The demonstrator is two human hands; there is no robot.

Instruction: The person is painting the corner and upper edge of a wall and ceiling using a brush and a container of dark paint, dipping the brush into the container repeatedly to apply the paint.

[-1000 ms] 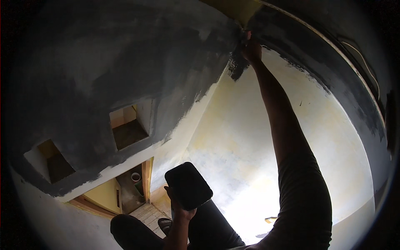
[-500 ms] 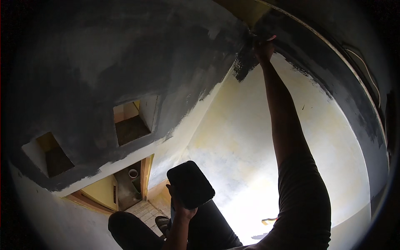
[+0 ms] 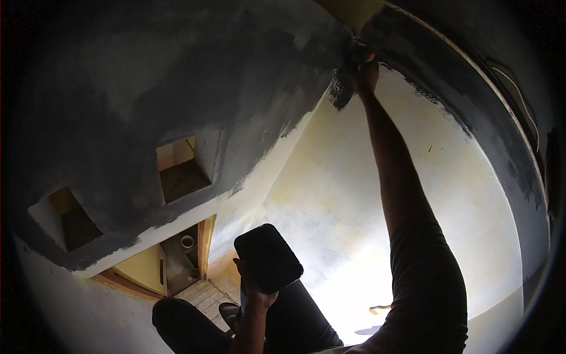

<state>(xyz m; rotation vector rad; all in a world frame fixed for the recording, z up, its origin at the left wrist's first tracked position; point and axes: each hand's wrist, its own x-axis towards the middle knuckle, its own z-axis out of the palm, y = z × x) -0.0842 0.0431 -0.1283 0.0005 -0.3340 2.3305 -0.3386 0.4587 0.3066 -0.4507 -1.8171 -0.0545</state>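
Note:
My left hand [image 3: 259, 297] is closed on the lower left edge of a black, round-cornered rectangular tub [image 3: 268, 258], held above my legs; its contents are too dark to make out. High up, my right arm stretches to the corner where the walls meet. There my right hand [image 3: 367, 75] is closed on something dark that blends into the wet-looking dark grey paint [image 3: 341, 91]. Below that patch, the pale wall [image 3: 330, 171] shows white and yellowish. Dark grey covers most of the left wall [image 3: 118, 130], ending in a ragged edge.
Two square openings, one nearer the middle [image 3: 186, 180] and one farther left [image 3: 82, 227], pierce the left wall. Below them a doorway with a wooden frame [image 3: 205, 245] shows a white bucket [image 3: 187, 241] on the floor. A cable [image 3: 519, 91] hangs at the upper right.
My right hand has shifted slightly up and left in the corner, close to the dark paint. The tub in my left hand has barely moved.

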